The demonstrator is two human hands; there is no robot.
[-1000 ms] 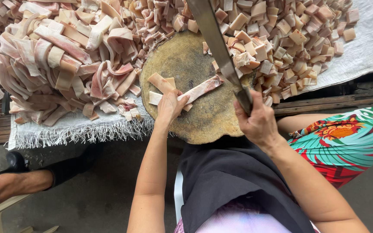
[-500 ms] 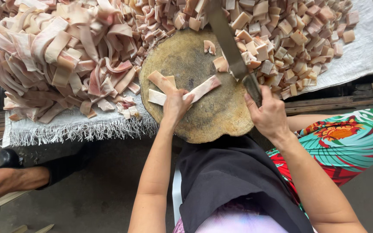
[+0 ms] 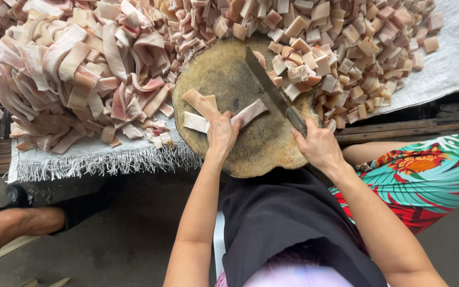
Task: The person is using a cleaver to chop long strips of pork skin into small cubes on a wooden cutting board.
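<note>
A round, worn wooden chopping block (image 3: 251, 143) sits at the table's front edge. My left hand (image 3: 222, 133) presses down on pale pink strips of raw pork skin (image 3: 202, 106) lying across the block. My right hand (image 3: 319, 146) grips the handle of a long cleaver (image 3: 268, 87), whose blade points away over the block's right side, against cut squares of meat.
A heap of long uncut strips (image 3: 75, 74) covers the left of a white fringed cloth (image 3: 96, 159). A pile of cut squares (image 3: 341, 48) fills the right. Another person's leg (image 3: 17, 223) is at the lower left. Bare concrete floor lies below.
The cleaver has come down and swung right, sweeping cut pieces off the block toward the pile of squares. My left hand has stayed on the strips.
</note>
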